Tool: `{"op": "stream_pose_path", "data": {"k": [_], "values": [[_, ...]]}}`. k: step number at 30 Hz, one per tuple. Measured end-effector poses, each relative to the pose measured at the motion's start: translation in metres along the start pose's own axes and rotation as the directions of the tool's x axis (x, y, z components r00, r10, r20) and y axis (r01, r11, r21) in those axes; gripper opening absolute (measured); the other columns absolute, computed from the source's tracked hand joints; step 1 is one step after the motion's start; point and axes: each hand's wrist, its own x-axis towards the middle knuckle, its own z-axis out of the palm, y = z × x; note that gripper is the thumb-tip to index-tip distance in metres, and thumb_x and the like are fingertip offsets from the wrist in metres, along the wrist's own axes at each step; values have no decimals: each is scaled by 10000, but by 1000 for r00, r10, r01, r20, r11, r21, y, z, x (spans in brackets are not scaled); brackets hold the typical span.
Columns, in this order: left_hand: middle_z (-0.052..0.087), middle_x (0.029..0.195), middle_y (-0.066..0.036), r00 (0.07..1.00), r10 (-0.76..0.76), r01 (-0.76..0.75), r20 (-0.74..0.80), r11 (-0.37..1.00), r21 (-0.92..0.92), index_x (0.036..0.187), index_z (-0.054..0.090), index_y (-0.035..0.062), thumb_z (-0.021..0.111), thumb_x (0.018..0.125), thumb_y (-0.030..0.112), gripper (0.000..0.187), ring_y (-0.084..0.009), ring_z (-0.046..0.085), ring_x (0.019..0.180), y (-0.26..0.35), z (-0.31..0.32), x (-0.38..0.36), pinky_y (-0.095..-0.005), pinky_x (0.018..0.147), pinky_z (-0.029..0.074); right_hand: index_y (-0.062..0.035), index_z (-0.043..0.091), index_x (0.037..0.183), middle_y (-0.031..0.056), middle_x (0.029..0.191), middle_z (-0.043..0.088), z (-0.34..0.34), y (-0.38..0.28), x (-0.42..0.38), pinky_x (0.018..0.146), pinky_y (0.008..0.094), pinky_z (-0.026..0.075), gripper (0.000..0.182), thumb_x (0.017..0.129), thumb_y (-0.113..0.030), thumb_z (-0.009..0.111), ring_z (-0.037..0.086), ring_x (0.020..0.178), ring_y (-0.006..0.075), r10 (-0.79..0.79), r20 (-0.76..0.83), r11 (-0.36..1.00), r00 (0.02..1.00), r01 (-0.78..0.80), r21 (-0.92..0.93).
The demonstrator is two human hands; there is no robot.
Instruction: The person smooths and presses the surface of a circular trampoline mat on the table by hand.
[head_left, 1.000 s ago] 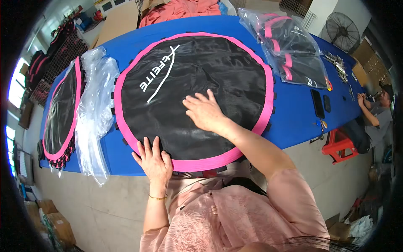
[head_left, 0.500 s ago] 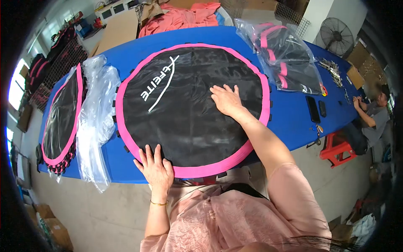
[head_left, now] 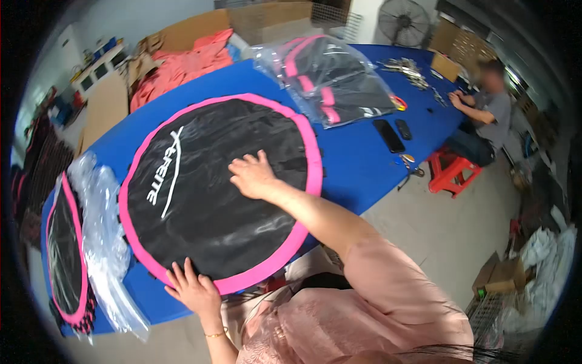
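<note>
A round black mat [head_left: 212,176] with a pink rim and white lettering lies flat on the blue table [head_left: 357,176]. My left hand [head_left: 195,290] rests on its near pink rim, fingers spread. On the black fabric right of the middle lies my right hand [head_left: 254,176], palm down with its fingers apart. Crumpled clear plastic [head_left: 104,218] is to the left of the mat, beside a folded black mat with pink edging [head_left: 65,249]. Bagged black and pink pieces [head_left: 333,79] sit beyond the mat, to the right.
A black phone [head_left: 388,135] and a small dark device [head_left: 403,129] lie on the right. Metal parts [head_left: 406,71] are farther back. At the table's far right end, a person [head_left: 488,109] sits on a red stool [head_left: 451,173]. A fan [head_left: 403,23] stands behind.
The camera view has turned to the right, so the table and mat appear farther left and tilted. Both hands keep about the same places on the mat.
</note>
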Motion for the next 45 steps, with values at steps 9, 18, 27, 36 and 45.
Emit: {"op": "stream_pose_path", "data": {"k": [9, 18, 27, 36, 45], "values": [[426, 1604, -158, 996, -13, 3, 89, 993, 116, 1499, 520, 161, 404, 978, 310, 554, -407, 283, 1526, -10, 7, -1, -656, 1211, 128, -119, 605, 1376, 65, 1486, 551, -29, -11, -37, 1195, 676, 196, 415, 1033, -341, 533, 434, 1435, 333, -56, 144, 997, 988, 48, 54], [404, 1619, -152, 993, -34, 18, 111, 991, 136, 1514, 501, 164, 387, 974, 308, 571, -396, 281, 1528, -11, 9, 1, -653, 1216, 127, -108, 648, 1350, 69, 1490, 566, -45, 29, -88, 1219, 660, 141, 392, 1058, -324, 500, 417, 1453, 342, -27, 106, 988, 994, 10, 157], [412, 1612, -160, 995, -28, 14, 100, 991, 134, 1509, 507, 157, 393, 961, 301, 578, -395, 286, 1526, -12, 9, 2, -661, 1212, 133, -88, 648, 1338, 85, 1486, 564, -39, 20, -59, 1210, 662, 166, 399, 1047, -329, 520, 429, 1443, 346, 25, 152, 995, 988, -40, 91], [413, 1611, -164, 995, -23, 9, 100, 990, 138, 1506, 511, 146, 395, 963, 287, 573, -393, 291, 1525, -11, 9, 1, -667, 1210, 135, -64, 640, 1326, 113, 1477, 562, -49, 9, -75, 1194, 665, 204, 396, 1031, -314, 550, 451, 1418, 369, 2, 129, 987, 992, -23, 160], [411, 1613, -168, 994, -30, 15, 106, 990, 137, 1510, 509, 147, 392, 969, 294, 572, -393, 284, 1530, -12, 9, 1, -666, 1211, 129, -59, 650, 1282, 129, 1436, 586, -24, 4, -107, 1193, 638, 230, 350, 1027, -278, 553, 474, 1398, 366, -131, -47, 961, 990, 138, 238]]}}
